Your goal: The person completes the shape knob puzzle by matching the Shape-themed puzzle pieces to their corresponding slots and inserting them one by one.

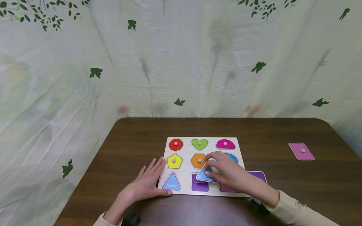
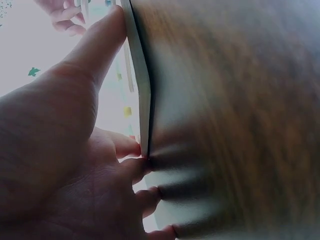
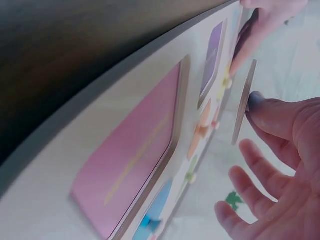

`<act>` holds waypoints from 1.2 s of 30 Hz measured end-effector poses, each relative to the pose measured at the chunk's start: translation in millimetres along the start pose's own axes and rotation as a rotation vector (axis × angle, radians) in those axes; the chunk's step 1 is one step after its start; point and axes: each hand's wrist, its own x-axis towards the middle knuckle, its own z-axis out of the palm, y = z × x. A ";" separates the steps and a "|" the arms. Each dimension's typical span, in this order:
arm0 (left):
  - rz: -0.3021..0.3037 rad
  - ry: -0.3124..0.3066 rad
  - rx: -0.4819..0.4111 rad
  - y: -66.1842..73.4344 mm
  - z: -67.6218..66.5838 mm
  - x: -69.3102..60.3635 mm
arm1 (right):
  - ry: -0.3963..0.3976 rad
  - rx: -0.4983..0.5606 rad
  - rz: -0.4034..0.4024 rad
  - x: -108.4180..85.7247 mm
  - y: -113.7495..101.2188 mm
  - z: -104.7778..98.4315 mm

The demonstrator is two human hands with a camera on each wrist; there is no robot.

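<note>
A white puzzle board (image 1: 185, 180) lies on the table with its knobbed shapes. My right hand (image 1: 226, 171) pinches the knob of a blue triangle piece (image 1: 202, 176) and holds it above the board, near the square recess (image 1: 200, 186). In the right wrist view, the triangle piece (image 3: 244, 105) appears edge-on, apart from the board, with the other fingers spread. My left hand (image 1: 147, 185) rests at the board's left edge, fingers extended, thumb (image 2: 102, 42) along the near edge. A blue triangle recess (image 1: 171, 183) with printed letters shows at the lower left corner.
Red circle (image 1: 172, 146), green heart (image 1: 195, 142), magenta half-round (image 1: 229, 145), yellow pentagon (image 1: 174, 164) and orange hexagon (image 1: 195, 163) pieces sit in the board. A purple piece (image 1: 259, 176) lies by its right edge. Further right is a pink parallelogram piece (image 1: 299, 153).
</note>
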 end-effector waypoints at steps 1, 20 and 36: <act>0.004 0.001 0.001 -0.2 0.0 -0.3 | -0.005 0.000 0.005 2.0 -1.9 1.1; 0.000 -0.004 -0.003 0.5 -0.7 0.2 | -0.081 0.165 0.007 31.6 -13.8 19.3; 0.025 -0.008 -0.005 -0.2 -1.6 -1.2 | -0.106 0.110 0.026 56.3 -35.5 36.4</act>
